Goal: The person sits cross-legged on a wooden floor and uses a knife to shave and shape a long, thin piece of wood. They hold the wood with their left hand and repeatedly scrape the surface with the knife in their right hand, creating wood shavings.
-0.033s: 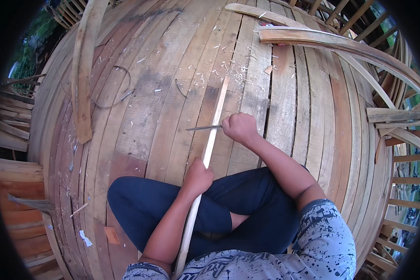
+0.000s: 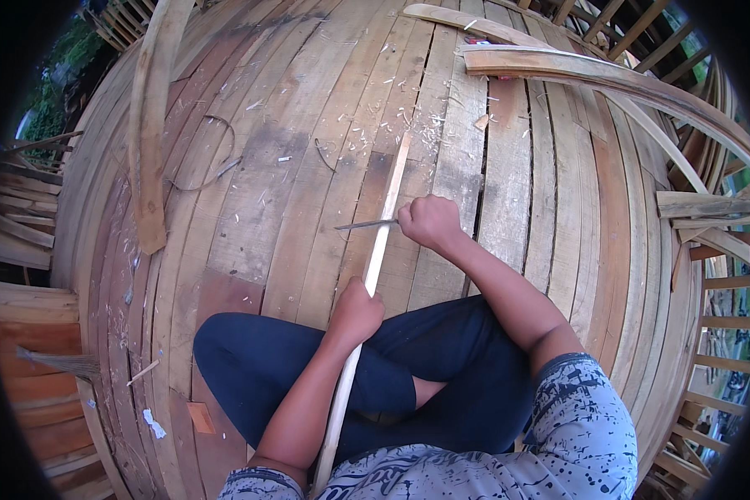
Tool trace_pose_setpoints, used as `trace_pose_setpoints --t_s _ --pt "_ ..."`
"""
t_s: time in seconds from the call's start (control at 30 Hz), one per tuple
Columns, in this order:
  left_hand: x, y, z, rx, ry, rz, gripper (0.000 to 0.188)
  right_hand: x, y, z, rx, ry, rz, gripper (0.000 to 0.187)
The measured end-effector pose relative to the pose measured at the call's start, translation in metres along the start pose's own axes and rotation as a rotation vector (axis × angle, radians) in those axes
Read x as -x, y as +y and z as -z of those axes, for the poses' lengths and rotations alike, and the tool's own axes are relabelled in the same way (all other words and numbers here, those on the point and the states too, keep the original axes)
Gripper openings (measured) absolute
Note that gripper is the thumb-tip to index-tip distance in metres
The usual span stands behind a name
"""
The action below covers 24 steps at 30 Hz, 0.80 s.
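Observation:
A long, pale, squared wooden stick (image 2: 380,250) runs from beside my body, over my crossed legs, and out above the plank floor. My left hand (image 2: 356,312) is closed round it near my shins. Farther along, my right hand (image 2: 431,222) is closed in a fist on a knife, whose handle the fingers hide. The thin dark knife blade (image 2: 357,225) points left and lies across the stick, at or very close to its surface. The stick's far tip (image 2: 405,140) is reddish and reaches toward scattered shavings.
Pale wood shavings (image 2: 429,125) litter the plank floor (image 2: 308,208). A long board (image 2: 147,167) lies at left, and curved planks (image 2: 575,71) lie at the far right. A thin bent strip (image 2: 230,137), a small wood block (image 2: 200,417) and a brush-like bundle (image 2: 58,362) are at left.

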State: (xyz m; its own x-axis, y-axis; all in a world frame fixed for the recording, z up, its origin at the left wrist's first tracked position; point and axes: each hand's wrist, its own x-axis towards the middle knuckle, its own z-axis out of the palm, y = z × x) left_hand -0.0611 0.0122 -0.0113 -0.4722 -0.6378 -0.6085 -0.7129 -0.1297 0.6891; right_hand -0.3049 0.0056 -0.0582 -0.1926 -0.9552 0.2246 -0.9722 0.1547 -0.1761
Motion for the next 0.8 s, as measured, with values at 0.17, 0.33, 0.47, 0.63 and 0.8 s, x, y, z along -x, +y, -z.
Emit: trace_pose_setpoints --t_s 0.17,0.33,0.47,0.63,0.8 --pt "0.003 -0.011 0.003 -0.049 0.105 -0.01 0.034 0.024 -0.067 0.029 -0.093 -0.186 0.0 0.036" --pt "-0.004 -0.012 0.005 0.006 -0.019 0.034 0.038 0.003 -0.039 0.011 -0.053 -0.037 -0.091 0.047" --pt "0.01 0.002 0.004 -0.134 0.097 -0.021 0.04 0.011 -0.054 0.031 -0.057 -0.157 -0.012 0.045" --pt "0.009 -0.005 0.005 -0.052 0.079 0.014 0.039 0.007 -0.046 0.017 -0.053 -0.076 -0.014 0.045" --pt "0.003 0.001 -0.005 -0.089 0.072 -0.011 0.036 -0.014 0.01 0.006 -0.059 -0.001 -0.138 0.045"
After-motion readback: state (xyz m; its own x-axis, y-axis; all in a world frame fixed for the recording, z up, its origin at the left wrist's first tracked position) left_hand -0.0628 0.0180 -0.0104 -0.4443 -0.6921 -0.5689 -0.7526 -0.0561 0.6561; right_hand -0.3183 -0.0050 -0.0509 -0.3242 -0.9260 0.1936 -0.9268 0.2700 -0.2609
